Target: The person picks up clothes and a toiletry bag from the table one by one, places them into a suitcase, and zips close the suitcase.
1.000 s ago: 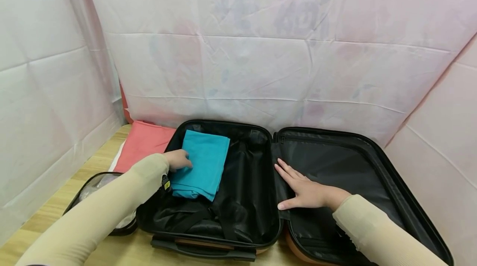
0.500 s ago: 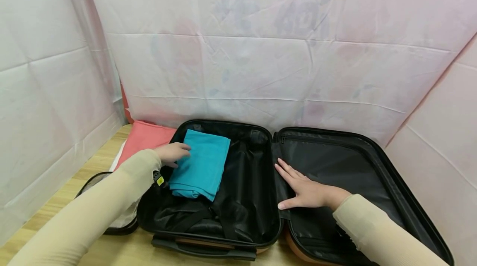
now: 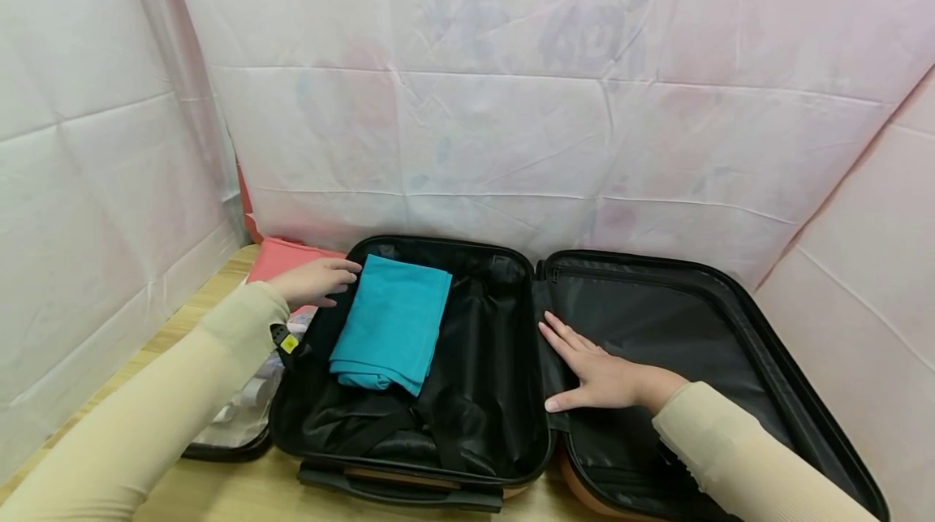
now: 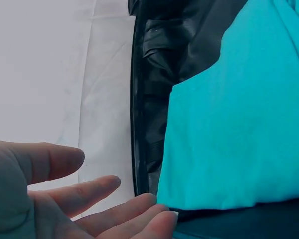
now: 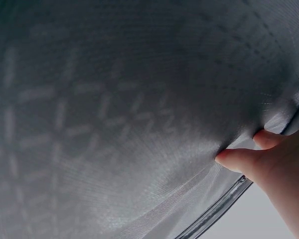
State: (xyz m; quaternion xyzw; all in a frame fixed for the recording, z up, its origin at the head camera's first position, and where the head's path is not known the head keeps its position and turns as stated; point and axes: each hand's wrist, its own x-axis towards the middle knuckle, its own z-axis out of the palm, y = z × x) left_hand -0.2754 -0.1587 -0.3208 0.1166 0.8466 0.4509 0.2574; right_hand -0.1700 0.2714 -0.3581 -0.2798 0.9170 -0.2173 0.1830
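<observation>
A folded teal cloth (image 3: pixel 394 319) lies in the left half of an open black-lined suitcase (image 3: pixel 482 360). My left hand (image 3: pixel 314 282) hovers over the suitcase's left rim, beside the cloth, its fingers loosely extended and holding nothing. In the left wrist view the fingers (image 4: pixel 104 214) are spread, with the teal cloth (image 4: pixel 234 129) to their right. My right hand (image 3: pixel 606 372) rests with fingers spread on the suitcase's right half, near the hinge. The right wrist view shows its thumb and a finger against the dark lining (image 5: pixel 114 124).
Folded coral fabric (image 3: pixel 281 256) lies left of the suitcase, partly behind my left hand. A black-rimmed clear pouch (image 3: pixel 237 433) with pale contents is partly under my left sleeve. White sheets (image 3: pixel 497 132) hang behind and on both sides. The floor (image 3: pixel 234 493) is light wood.
My left hand has come off the teal cloth and moved left and up to the suitcase's rim, uncovering more of the pouch. The cloth stays in place; my right hand has not moved.
</observation>
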